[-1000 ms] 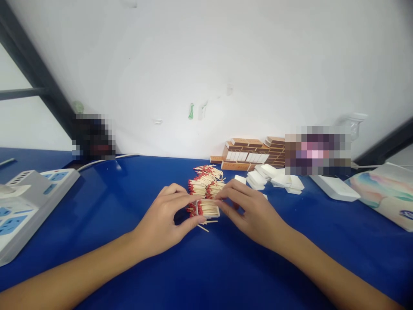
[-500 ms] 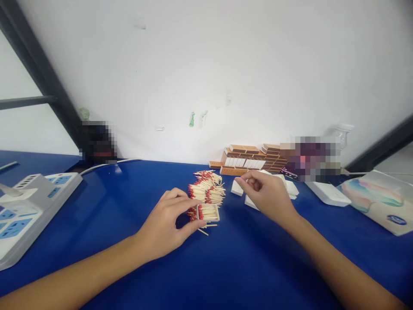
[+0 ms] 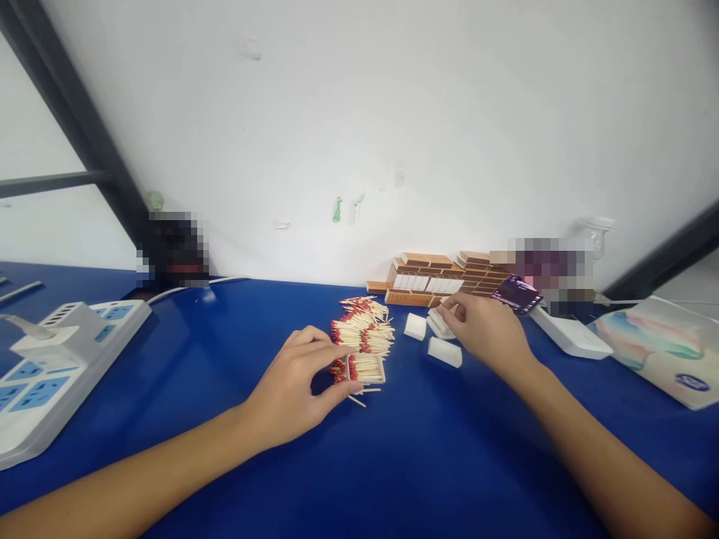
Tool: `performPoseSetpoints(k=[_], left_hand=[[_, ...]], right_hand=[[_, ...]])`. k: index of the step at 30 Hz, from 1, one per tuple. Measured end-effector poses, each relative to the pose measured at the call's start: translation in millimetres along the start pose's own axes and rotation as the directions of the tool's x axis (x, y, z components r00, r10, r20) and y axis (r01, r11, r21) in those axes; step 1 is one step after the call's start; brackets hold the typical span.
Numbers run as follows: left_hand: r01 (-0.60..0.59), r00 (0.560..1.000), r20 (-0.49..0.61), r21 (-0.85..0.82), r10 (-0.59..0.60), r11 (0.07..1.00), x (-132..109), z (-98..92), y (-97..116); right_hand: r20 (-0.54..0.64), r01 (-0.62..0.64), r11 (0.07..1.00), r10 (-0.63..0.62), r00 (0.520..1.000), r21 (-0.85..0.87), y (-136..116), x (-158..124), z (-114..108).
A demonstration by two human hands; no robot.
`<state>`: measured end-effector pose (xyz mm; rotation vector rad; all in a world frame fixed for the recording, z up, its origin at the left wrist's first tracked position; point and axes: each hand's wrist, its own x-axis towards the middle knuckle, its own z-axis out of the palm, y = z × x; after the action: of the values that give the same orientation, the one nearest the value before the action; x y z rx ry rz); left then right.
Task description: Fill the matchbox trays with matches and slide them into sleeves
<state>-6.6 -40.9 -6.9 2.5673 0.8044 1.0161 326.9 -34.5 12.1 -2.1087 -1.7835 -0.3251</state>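
- Left hand [image 3: 292,382] is partly open, thumb and fingers set around the left end of a small white tray [image 3: 385,370] on the desk [image 3: 348,479]; it seems to grip the tray across its short width, probably to keep it from sliding.
- Inside the tray, matches lie side by side along its length with red heads to the left, likely because that is how they fit neatly.
- Right hand [image 3: 488,326] is nearly closed, thumb and forefinger close together over a pile of white boxes [image 3: 441,326]; whether it pinches one, I cannot tell.
- Two more pieces lie nearer the matches: one white box [image 3: 416,326] and, closer to the person, another white box [image 3: 445,352], both apart from the hand.
- Just beyond the tray is the heap of matches [image 3: 365,333], perhaps put there for short reaches; a few loose matches [image 3: 357,401] lie on its near side.
- Against the wall [image 3: 281,135], brown matchboxes [image 3: 427,262] are stacked in rows, presumably to save space.
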Motion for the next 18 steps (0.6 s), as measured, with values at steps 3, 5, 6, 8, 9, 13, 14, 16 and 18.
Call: performPoseSetpoints(k=[3, 5, 6, 8, 9, 13, 14, 16, 18], left_hand=[[-0.007, 1.000, -0.002, -0.003, 0.007, 1.000, -0.5, 0.3, -0.4], [-0.010, 1.000, 0.002, -0.009, 0.010, 1.000, -1.2, 0.4, -0.2], [-0.012, 1.000, 0.004, -0.012, 0.012, 1.000, -1.5, 0.4, 0.0], [-0.014, 1.000, 0.003, -0.017, 0.014, 1.000, -1.4, 0.3, 0.3], [-0.014, 1.000, 0.000, -0.018, 0.014, 1.000, -1.1, 0.3, 0.4], [-0.014, 1.000, -0.004, -0.016, 0.014, 1.000, 0.2, 0.6, -0.3], [-0.014, 1.000, -0.003, -0.016, 0.014, 1.000, 0.2, 0.9, -0.6], [-0.011, 1.000, -0.002, -0.019, 0.011, 1.000, -0.1, 1.3, -1.2], [-0.011, 1.000, 0.002, -0.022, 0.011, 1.000, -0.9, 1.5, -1.6]], right_hand=[[0.009, 0.022, 1.000, -0.022, 1.000, 0.018, -4.2, -2.4, 4.1], [0.005, 0.038, 0.999, -0.038, 0.999, 0.030, -7.8, -4.8, 6.7], [0.003, 0.048, 0.998, -0.048, 0.999, 0.036, -9.8, -6.1, 7.7], [0.000, 0.071, 0.996, -0.071, 0.997, 0.045, -13.5, -8.9, 8.9], [-0.004, 0.086, 0.995, -0.086, 0.996, 0.050, -15.1, -10.1, 9.1], [-0.017, 0.140, 0.988, -0.139, 0.990, 0.059, -17.2, -12.9, 9.2], [-0.016, 0.145, 0.988, -0.144, 0.989, 0.059, -16.8, -13.0, 9.3], [-0.007, 0.147, 0.987, -0.147, 0.989, 0.056, -15.8, -12.8, 9.4], [0.004, 0.147, 0.988, -0.147, 0.989, 0.053, -15.8, -12.8, 9.6]])
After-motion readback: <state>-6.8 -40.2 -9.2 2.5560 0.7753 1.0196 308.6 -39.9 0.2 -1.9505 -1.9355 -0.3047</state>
